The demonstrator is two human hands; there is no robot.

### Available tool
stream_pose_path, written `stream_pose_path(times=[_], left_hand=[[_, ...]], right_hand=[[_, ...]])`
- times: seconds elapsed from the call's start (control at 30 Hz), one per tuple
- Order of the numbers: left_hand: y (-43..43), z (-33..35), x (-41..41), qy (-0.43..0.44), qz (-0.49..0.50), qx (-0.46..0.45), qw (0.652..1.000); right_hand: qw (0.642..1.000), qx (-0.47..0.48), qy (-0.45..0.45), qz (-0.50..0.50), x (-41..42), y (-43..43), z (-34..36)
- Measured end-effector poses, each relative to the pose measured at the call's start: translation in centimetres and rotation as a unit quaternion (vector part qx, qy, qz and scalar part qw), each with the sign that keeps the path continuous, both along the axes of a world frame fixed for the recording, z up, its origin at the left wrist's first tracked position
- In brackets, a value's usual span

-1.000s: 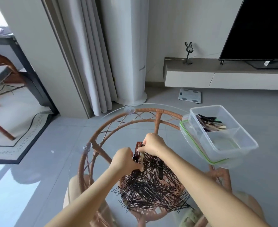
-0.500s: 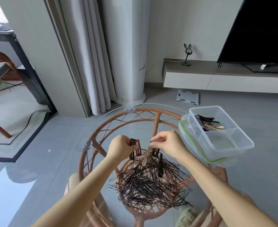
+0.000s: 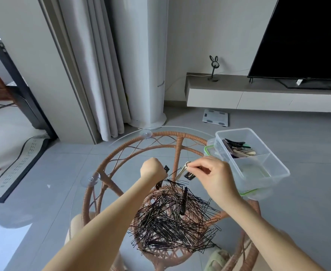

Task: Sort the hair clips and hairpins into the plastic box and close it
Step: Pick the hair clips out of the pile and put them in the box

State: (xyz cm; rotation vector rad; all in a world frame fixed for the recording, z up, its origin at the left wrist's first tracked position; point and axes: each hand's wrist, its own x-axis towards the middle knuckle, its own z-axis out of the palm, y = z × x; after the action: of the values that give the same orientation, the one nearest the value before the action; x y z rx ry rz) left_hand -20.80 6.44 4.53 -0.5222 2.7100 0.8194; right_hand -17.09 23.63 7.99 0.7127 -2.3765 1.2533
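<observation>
A big heap of black hairpins (image 3: 172,218) lies on the round glass table (image 3: 121,145). A long dark clip (image 3: 183,202) rests on the heap. My left hand (image 3: 153,170) is closed on dark snap clips (image 3: 166,169) just above the heap's far edge. My right hand (image 3: 213,174) pinches a pale metal clip (image 3: 182,170) by its end; another dark snap clip (image 3: 189,176) shows below its fingers. The clear plastic box (image 3: 268,173) stands at the table's right edge on its green-rimmed lid (image 3: 207,151). Its far compartment holds several clips (image 3: 238,148).
A rattan frame (image 3: 177,140) shows under the glass, with suction pads (image 3: 91,178) at the rim. On the floor beyond lie a bathroom scale (image 3: 215,117) and a rug (image 3: 14,173). A TV (image 3: 307,36) stands on a low cabinet at the back right.
My hands have drawn apart: the left kept the dark snap clips, the right moved right toward the box with the pale clip. The camera tilted slightly.
</observation>
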Motion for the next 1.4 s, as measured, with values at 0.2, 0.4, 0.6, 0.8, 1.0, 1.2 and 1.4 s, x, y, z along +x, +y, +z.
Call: stream_pose_path(times=[0.2, 0.4, 0.6, 0.8, 1.0, 1.2, 1.4], left_hand=[[-0.4, 1.0, -0.4, 0.073, -0.008, 0.032, 0.997], [1.2, 5.5, -1.3, 0.183, -0.076, 0.104, 0.975], [8.0, 8.6, -5.6, 0.13, -0.121, 0.246, 0.953], [15.6, 8.0, -10.8, 0.12, -0.163, 0.189, 0.961], [14.0, 7.6, -11.8, 0.137, -0.22, 0.035, 0.965], [5.0, 6.7, -7.2, 0.123, -0.189, -0.017, 0.974], [-3.3, 2.9, 2.4, 0.011, -0.174, -0.096, 0.98]], right_hand=[[0.948, -0.214, -0.231, -0.05, -0.6, 2.1, 1.3], [0.935, -0.245, -0.223, -0.124, -2.5, 5.8, 2.0], [0.938, -0.184, -0.115, -0.269, -8.1, 10.9, 2.4], [0.933, -0.104, -0.185, -0.291, -13.5, 12.8, 1.4], [0.918, 0.163, -0.138, -0.333, -12.7, 12.7, 1.9], [0.969, 0.142, -0.19, -0.064, -6.0, 7.4, 1.4], [0.912, 0.333, -0.209, 0.117, -0.2, 2.0, -3.0]])
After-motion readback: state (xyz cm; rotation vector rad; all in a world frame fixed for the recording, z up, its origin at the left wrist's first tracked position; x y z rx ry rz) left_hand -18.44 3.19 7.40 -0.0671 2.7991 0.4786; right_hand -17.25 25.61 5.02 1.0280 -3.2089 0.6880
